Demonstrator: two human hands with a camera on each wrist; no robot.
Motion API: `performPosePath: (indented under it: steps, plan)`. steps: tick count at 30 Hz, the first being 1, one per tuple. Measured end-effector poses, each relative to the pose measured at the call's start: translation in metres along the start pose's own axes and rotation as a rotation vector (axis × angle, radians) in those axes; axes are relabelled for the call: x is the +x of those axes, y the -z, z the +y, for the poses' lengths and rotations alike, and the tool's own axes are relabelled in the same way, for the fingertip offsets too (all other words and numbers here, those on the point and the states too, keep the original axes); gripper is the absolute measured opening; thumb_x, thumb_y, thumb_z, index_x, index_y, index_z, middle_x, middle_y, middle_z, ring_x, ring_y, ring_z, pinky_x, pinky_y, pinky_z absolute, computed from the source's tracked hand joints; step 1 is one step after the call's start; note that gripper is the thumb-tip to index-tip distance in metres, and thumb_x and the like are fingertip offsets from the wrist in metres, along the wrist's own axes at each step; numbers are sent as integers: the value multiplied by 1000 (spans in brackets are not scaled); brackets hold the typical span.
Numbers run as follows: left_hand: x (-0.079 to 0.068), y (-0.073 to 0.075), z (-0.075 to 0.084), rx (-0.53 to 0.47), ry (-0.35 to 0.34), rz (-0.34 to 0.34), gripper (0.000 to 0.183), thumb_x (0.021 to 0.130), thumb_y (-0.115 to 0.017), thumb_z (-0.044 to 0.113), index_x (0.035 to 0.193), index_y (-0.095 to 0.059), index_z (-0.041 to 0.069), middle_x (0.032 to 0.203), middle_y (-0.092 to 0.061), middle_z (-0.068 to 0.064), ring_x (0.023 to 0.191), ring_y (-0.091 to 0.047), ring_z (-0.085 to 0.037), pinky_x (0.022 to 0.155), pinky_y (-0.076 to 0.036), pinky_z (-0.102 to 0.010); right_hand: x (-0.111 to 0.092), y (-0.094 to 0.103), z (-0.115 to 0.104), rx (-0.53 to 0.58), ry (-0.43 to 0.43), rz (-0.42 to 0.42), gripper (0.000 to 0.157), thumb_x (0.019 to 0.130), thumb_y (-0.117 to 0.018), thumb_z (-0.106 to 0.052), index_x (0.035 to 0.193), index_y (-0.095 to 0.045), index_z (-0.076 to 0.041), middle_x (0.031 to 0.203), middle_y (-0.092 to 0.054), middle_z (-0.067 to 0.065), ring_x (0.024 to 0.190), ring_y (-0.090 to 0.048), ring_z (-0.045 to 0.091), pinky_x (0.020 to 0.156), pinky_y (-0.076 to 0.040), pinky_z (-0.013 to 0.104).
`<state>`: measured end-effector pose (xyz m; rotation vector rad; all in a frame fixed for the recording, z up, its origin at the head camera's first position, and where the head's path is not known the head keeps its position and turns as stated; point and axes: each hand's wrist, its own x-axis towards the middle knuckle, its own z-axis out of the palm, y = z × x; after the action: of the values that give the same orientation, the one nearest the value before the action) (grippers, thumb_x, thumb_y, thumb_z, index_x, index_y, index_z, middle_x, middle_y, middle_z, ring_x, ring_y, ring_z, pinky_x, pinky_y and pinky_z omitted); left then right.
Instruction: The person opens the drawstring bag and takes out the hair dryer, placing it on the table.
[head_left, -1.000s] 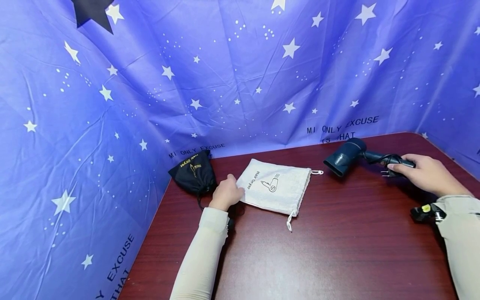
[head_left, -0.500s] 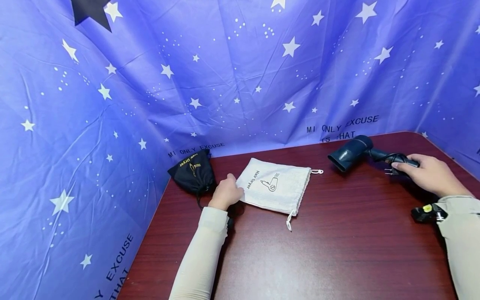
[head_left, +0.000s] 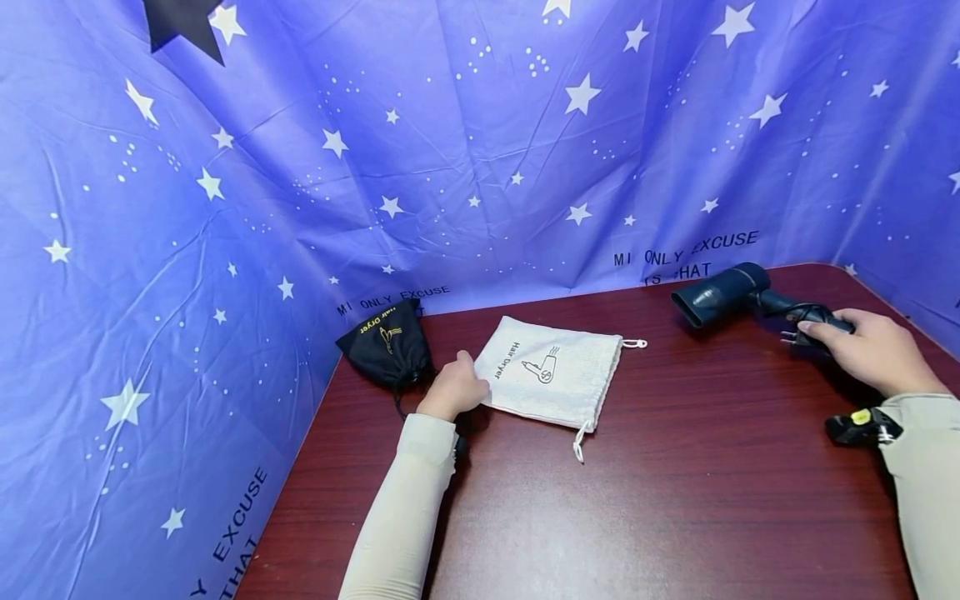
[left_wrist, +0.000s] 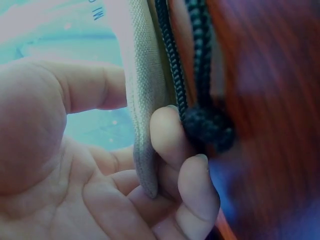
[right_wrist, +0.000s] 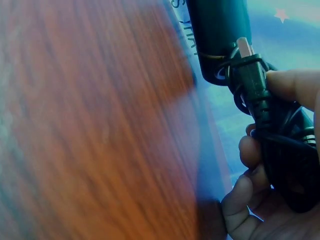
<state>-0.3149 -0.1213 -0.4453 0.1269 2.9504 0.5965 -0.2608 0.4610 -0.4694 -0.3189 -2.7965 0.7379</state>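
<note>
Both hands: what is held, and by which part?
Right hand: the hair dryer, by its cord-wrapped handle. Left hand: the white bag, by the end opposite its drawstrings.

The place looks like a small curtained booth; whether it stands in a home, office or studio cannot be told. Blue-violet cloth point(head_left: 450, 125) printed with white stars point(head_left: 581, 96) and black lettering point(head_left: 664, 259) hangs in creased folds on 3 sides, close around 1 dark red wood-grain table point(head_left: 675, 508) whose glossy top catches pale light.

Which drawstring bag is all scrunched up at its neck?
The black drawstring bag, left of the white drawstring bag, whose mouth lies spread flat.
</note>
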Motion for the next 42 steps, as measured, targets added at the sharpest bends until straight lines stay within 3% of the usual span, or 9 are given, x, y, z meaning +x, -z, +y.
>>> performPosePath:
  steps: [5,11,22,29,42]
  plan:
    - [1,-1,1,7,-9,-1,75,90,-63,22,152,-32,-8,127,-66,-24,102,-65,-29,96,-53,-46,1,0,3,3,-49,15,73,104,-47,-53,124,-53,17,110,-59,42,95,-56,54,73,-45,60]
    - [1,-1,3,18,-7,4,70,87,-69,21,144,-40,-7,119,-68,-21,93,-63,-28,90,-54,-44,0,3,7,-18,-123,33,78,104,-45,-55,134,-46,17,123,-50,46,108,-50,62,88,-42,71]
    - [0,-1,8,80,27,3,56,87,-76,27,129,-49,1,113,-69,-18,89,-64,-28,82,-54,-48,-4,5,15,-5,-210,74,81,102,-46,-55,137,-43,18,129,-46,48,111,-49,65,90,-42,69]
    - [0,-3,6,80,51,-10,59,88,-78,29,132,-49,2,113,-69,-18,87,-63,-28,81,-53,-48,-3,1,17,11,-231,110,79,103,-46,-53,135,-45,19,131,-46,48,113,-48,64,91,-42,69]
    - [0,-2,2,87,19,9,53,88,-80,29,126,-51,5,113,-70,-17,88,-65,-28,77,-53,-47,-9,-3,18,92,-370,114,84,104,-42,-56,146,-36,17,143,-40,47,126,-40,63,101,-37,70]
